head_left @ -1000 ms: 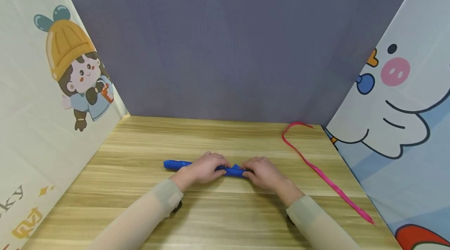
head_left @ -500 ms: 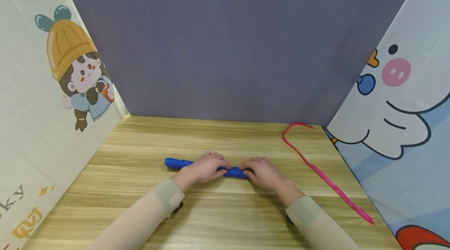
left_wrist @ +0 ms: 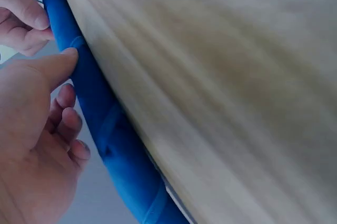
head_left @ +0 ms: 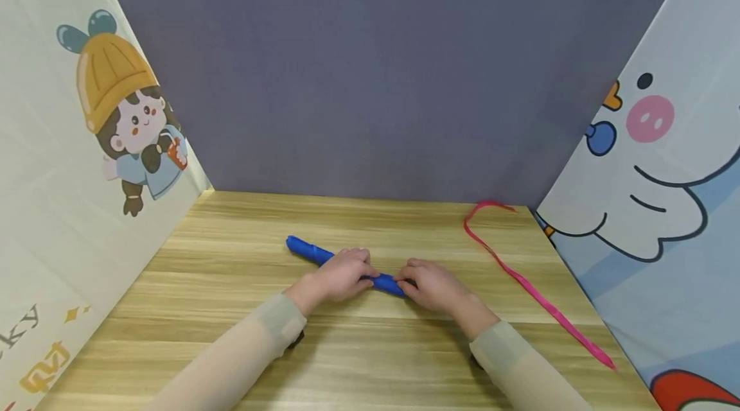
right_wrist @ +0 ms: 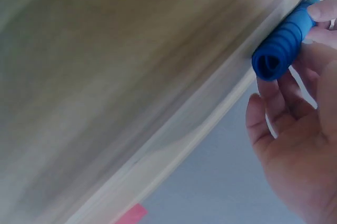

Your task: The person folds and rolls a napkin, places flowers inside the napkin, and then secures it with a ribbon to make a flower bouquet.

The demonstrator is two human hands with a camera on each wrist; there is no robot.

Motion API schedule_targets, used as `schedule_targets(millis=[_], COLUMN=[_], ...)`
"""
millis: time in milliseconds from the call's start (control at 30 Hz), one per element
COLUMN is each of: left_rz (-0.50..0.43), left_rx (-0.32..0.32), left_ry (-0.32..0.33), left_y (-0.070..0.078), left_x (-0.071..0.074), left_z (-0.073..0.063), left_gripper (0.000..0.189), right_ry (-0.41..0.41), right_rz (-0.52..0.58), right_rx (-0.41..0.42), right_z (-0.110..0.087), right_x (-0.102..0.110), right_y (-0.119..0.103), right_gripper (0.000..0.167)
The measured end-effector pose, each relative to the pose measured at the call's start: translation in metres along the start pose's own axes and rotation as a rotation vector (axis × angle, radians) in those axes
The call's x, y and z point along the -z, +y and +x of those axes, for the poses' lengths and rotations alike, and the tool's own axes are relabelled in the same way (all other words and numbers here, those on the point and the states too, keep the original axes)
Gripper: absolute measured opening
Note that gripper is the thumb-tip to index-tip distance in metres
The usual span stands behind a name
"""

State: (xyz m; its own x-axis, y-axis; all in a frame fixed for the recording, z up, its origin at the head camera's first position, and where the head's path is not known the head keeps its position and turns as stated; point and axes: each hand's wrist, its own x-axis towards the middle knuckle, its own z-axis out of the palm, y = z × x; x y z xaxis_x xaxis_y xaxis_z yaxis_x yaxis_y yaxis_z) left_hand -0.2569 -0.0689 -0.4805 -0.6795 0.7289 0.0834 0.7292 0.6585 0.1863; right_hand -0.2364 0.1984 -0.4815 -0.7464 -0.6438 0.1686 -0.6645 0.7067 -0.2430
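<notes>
A blue rolled-up cloth (head_left: 308,250) lies slantwise on the table, its left end farther back than its right. My left hand (head_left: 345,275) grips it near the middle. In the left wrist view that thumb presses along the blue roll (left_wrist: 113,134), with curled fingers on the far side. Close to the roll's right end, my right hand (head_left: 432,284) pinches it between thumb and fingers. From the right wrist, the roll's open end (right_wrist: 274,62) shows coiled layers. Both hands cover parts of the roll.
A long pink ribbon (head_left: 537,297) curves across the right side of the wooden table (head_left: 370,359). A dark grey panel (head_left: 370,77) stands along the back edge. Printed cloth walls (head_left: 52,205) rise on the left and right.
The roll's left end has swung away toward the back, so it now lies at a steeper slant. A raised blue flap between the hands is now flat. Both hands stay nearly in place.
</notes>
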Motion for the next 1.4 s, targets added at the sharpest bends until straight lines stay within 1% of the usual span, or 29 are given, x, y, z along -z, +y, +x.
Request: schedule_targets(millis=[167,300,433,533,567,667,833,933,1033,1100,1167,1300,1400], left_rz=[0.012,-0.046,-0.109,-0.120,-0.120,-0.129,-0.182,-0.217,-0.241,-0.247,-0.249,-0.260,-0.305], left_rx=[-0.020,-0.016,0.016,0.024,0.017,0.009,0.007,0.020,0.047,0.051,0.044,0.013,0.008], left_ry=[0.000,0.022,0.048,0.063,0.068,0.061,0.032,0.004,-0.039,-0.054,-0.059,-0.046,-0.030], left_y=[0.000,0.002,0.003,0.002,0.002,0.002,0.003,0.004,0.005,0.004,0.003,0.001,0.000], left_x=[0.000,0.002,0.002,0.000,0.000,0.001,0.005,0.006,0.006,0.005,0.003,0.002,0.001], left_z=[0.003,0.001,0.000,0.001,0.001,0.001,-0.001,-0.003,-0.005,-0.006,-0.007,-0.010,-0.011], left_gripper=[0.025,0.025,0.025,0.022,0.021,0.020,0.020,0.023,0.030,0.035,0.038,0.039,0.038], right_ry=[-0.039,-0.070,-0.082,-0.079,-0.076,-0.081,-0.117,-0.135,-0.162,-0.175,-0.177,-0.151,-0.133], right_rz=[0.041,0.113,0.202,0.251,0.260,0.292,0.337,0.352,0.363,0.364,0.359,0.332,0.316], right_rx=[-0.006,-0.028,-0.022,-0.010,-0.007,-0.003,-0.005,-0.014,-0.026,-0.027,-0.015,0.029,0.051], right_z=[0.001,0.002,0.002,0.001,0.000,-0.001,-0.001,-0.002,-0.003,-0.004,-0.005,-0.008,-0.009], right_x=[0.001,0.000,0.000,0.000,0.000,-0.001,-0.003,-0.004,-0.003,-0.002,-0.002,-0.002,-0.003], right_y=[0.001,0.004,0.004,0.002,0.001,-0.004,-0.012,-0.015,-0.017,-0.019,-0.020,-0.023,-0.025], right_gripper=[0.015,0.016,0.016,0.014,0.013,0.013,0.017,0.018,0.020,0.023,0.026,0.031,0.032])
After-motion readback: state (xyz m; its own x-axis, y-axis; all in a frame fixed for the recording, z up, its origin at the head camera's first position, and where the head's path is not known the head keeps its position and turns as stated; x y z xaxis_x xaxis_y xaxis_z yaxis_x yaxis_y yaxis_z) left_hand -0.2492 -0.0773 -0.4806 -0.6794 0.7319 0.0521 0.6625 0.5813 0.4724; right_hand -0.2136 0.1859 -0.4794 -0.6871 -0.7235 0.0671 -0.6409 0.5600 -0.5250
